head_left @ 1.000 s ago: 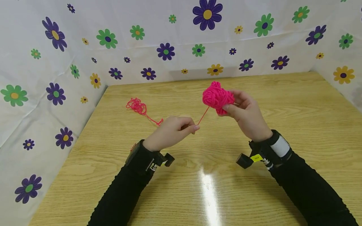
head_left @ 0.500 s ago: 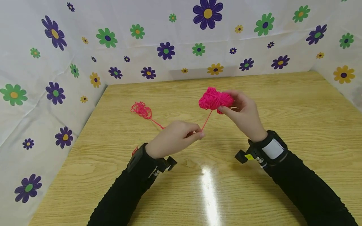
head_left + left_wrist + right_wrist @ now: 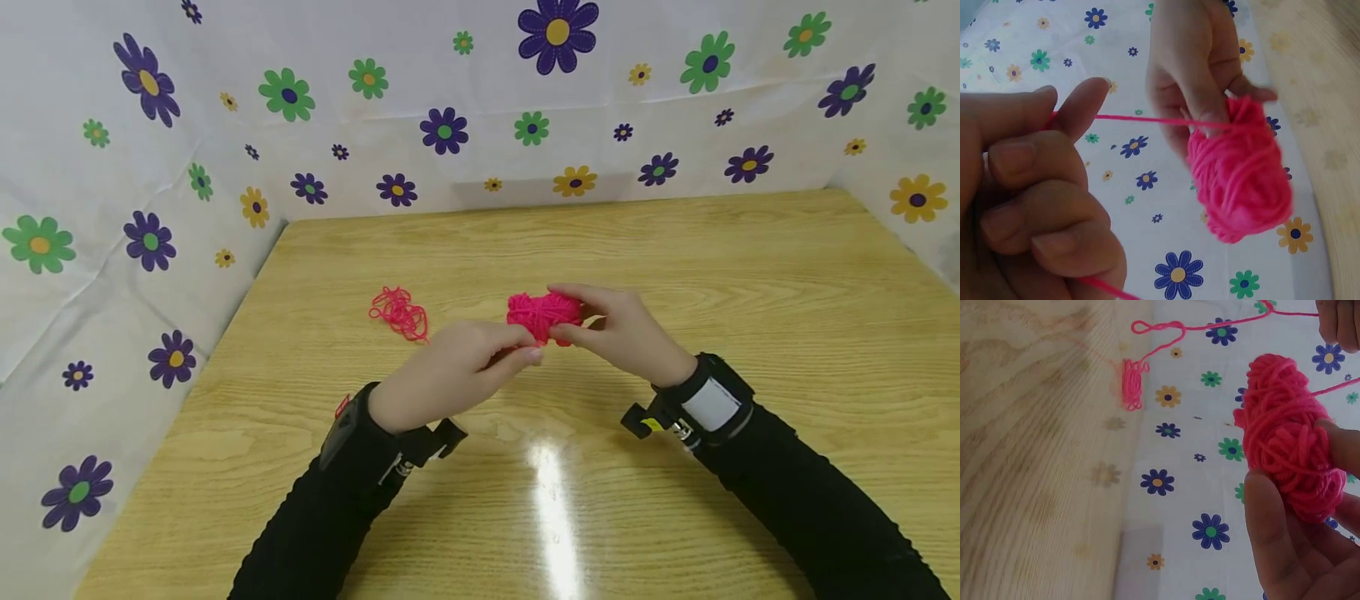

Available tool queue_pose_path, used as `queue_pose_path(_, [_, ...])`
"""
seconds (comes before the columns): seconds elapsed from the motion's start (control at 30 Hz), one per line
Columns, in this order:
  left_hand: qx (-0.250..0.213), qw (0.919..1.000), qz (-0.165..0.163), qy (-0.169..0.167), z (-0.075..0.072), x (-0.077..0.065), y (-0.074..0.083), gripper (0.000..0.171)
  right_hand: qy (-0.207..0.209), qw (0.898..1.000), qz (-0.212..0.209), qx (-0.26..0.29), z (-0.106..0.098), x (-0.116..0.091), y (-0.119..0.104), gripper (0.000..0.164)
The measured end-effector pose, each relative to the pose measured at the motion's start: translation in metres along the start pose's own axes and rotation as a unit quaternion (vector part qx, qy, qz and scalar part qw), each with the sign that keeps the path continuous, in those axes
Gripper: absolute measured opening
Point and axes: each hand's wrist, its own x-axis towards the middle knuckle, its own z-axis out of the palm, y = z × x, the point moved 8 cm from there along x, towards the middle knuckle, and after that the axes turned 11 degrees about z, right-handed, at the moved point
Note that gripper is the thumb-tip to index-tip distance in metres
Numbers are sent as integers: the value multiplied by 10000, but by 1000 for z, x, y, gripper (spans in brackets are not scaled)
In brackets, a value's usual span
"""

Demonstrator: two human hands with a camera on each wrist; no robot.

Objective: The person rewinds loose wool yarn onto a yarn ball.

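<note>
My right hand [image 3: 618, 329] grips a pink ball of yarn [image 3: 536, 315] between thumb and fingers, over the middle of the table. Just left of it, my left hand [image 3: 468, 367] pinches a strand of the same yarn [image 3: 1141, 118] between thumb and forefinger. In the left wrist view the strand runs taut from those fingertips to the ball, and its other end leaves below the curled fingers. A loose tangle of pink yarn [image 3: 401, 314] lies on the table beyond the left hand. The right wrist view shows the yarn ball [image 3: 1291, 437] wound in crossing layers.
The wooden table [image 3: 300, 467] fills the area below the hands, with a bright glare streak near its front. A white flowered cloth [image 3: 480, 92] hangs behind it and along both sides. Black wrist cameras [image 3: 435, 442] sit on both wrists.
The right hand has come down and left with the yarn ball, turning it, and is now close to the left hand. The visible strand between them has shortened; the loose tangle has shifted right.
</note>
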Motion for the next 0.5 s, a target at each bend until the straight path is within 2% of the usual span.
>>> queue_pose_path(0.13, [-80,9995,-153,274,-9,-2,-6,15,-692,9974,-165,138,14,-4,-6,49])
queue_pose_path(0.33, [-94,9980,-441,442,-15,-4,-20,19,-1562,9853,-410,552,31,-12,-14,51])
queue_pose_path(0.5, [-147,9971,-605,432,-16,-6,-29,18,-2124,9726,-230,919,38,-17,-16,52])
